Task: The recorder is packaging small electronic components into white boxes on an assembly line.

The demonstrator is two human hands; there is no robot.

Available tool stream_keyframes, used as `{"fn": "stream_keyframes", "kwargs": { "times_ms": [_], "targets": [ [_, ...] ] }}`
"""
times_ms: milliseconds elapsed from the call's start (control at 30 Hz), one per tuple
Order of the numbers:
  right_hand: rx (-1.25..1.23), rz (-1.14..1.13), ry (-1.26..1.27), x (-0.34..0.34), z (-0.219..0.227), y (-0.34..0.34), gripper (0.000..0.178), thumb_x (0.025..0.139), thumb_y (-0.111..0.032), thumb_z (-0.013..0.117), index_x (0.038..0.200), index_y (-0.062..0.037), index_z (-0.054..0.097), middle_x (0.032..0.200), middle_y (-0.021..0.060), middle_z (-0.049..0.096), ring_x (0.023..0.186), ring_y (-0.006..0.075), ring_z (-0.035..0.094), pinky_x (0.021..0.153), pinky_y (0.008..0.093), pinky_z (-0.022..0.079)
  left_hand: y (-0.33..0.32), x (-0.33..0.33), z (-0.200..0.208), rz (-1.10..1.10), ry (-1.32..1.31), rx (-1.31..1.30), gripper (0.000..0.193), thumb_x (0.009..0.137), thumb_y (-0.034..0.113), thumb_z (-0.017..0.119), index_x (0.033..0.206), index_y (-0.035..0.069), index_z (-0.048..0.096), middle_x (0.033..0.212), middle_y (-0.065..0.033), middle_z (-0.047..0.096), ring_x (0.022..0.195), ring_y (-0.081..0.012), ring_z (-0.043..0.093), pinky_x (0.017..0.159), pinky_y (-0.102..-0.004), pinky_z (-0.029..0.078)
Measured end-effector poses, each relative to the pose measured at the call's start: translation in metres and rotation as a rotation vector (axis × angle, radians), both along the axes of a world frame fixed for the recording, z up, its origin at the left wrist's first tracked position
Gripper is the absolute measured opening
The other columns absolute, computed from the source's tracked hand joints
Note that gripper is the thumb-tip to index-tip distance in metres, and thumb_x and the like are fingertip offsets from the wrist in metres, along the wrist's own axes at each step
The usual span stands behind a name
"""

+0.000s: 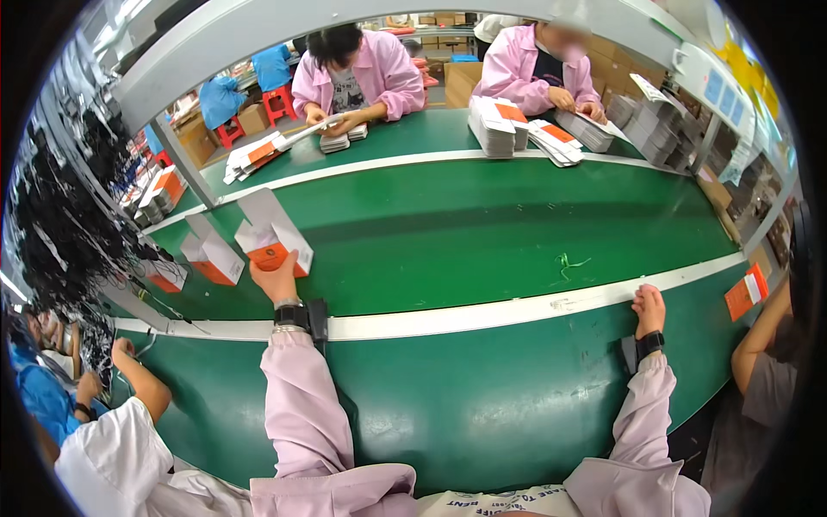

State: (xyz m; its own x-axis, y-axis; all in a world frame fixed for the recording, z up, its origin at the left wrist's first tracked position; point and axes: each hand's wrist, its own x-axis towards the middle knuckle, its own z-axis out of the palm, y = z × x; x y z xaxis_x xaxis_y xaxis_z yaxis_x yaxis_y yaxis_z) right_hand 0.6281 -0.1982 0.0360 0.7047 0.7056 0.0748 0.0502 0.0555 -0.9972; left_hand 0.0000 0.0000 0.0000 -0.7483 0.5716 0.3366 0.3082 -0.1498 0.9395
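My left hand (277,276) is closed on a small white and orange carton (269,252) on the far side of the white rail. The carton's tall lid flap stands up and something pale shows inside; part of its lower front is covered by my fingers. To its left on the green belt stand two similar cartons, a nearer one (214,260) with its flap raised and another (165,276) partly behind hanging cables. My right hand (649,310) hovers by the rail (448,320) at the right, fingers curled, with nothing visible in them.
Across the table, two people in pink jackets handle flat cartons, with stacks (493,129) of them alongside. Black cables (69,189) hang at the left. A green scrap (568,265) lies on the belt. An orange carton (746,293) is at the right, near another person's arm.
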Motion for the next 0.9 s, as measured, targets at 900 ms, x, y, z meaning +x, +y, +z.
{"fn": "stream_keyframes", "kwargs": {
  "times_ms": [900],
  "targets": [
    [0.124, 0.990, 0.369, -0.196, 0.009, -0.012, 0.052, 0.077, -0.025, 0.054, 0.117, 0.0010, 0.033, 0.111, 0.0067, 0.044, 0.106, 0.0154, 0.040, 0.090, 0.0300, 0.031, -0.181, 0.261, 0.065, -1.394, -0.549, -0.143, 0.030, 0.081, 0.011, 0.041, 0.108, 0.000, 0.037, 0.106, -0.0090, 0.045, 0.098, -0.0165, 0.043, 0.086, -0.0292, 0.032]
  ]
}}
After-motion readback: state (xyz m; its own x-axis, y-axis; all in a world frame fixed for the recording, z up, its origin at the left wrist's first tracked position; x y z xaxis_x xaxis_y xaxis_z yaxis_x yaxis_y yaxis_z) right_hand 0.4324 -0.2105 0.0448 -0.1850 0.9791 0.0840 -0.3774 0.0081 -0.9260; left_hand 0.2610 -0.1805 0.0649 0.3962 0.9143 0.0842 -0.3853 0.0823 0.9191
